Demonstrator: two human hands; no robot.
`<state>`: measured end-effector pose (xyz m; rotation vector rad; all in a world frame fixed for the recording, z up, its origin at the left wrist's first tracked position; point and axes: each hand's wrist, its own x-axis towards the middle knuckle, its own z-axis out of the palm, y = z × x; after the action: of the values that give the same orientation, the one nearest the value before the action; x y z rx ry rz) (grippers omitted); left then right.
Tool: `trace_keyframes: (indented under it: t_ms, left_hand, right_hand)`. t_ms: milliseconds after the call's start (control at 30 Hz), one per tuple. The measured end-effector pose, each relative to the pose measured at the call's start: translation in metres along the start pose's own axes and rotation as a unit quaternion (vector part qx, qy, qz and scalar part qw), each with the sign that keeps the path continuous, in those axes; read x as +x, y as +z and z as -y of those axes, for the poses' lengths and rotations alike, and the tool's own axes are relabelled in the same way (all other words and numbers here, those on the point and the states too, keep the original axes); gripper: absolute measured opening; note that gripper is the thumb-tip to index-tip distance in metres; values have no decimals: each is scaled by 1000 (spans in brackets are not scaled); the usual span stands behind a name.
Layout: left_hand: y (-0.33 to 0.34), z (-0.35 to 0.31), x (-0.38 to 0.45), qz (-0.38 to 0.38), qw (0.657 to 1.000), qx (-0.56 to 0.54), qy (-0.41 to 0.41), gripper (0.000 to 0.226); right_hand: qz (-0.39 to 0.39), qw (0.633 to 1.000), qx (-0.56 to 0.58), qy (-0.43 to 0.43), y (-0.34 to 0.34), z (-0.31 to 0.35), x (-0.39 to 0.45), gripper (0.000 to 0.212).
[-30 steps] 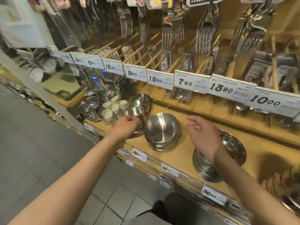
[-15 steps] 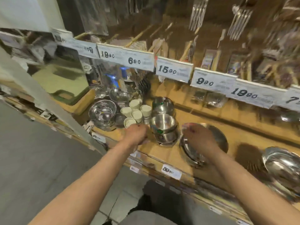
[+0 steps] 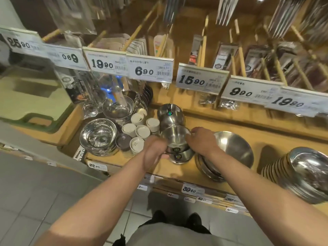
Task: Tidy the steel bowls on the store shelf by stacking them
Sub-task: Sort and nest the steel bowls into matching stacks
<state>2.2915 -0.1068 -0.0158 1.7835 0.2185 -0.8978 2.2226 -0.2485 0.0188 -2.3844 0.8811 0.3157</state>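
Head view: near the front edge of the shelf (image 3: 248,137), a small stack of steel bowls (image 3: 177,144) stands upright. The left hand (image 3: 155,153) grips its left side, fingers curled round the lower bowls. The right hand (image 3: 202,141) holds the top bowl's right rim. A wider bowl stack (image 3: 229,153) sits just beside, to the right.

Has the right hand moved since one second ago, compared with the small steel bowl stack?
Yes. The right hand has moved left, off the wide shallow steel bowls, onto the small steel bowl stack.
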Motion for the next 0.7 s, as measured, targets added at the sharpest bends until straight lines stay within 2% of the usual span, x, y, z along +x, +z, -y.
trace_keyframes:
  t_ms: [100,200,400,500,700]
  left_hand:
    - [1,-1,2,2,1000,17,-1,14]
    - [-1,-2,2,15,1000,19,11,9]
    - [3,2,-3,9,998,35,47,19]
    - [4,2,-1,-8,997,53,49,16]
    - [6,2,-1,-19,995,87,47,16]
  right_hand:
    - [-5,999,-44,9,7,2,5,35]
    - [-13,998,-67,12,13,2,3,27]
    - [-25,998,-45,22,21,0,-4,37]
    - [-17,998,-57,19,20,1,-4,38]
    - [2,995,-97,0,17,-2,-1,30]
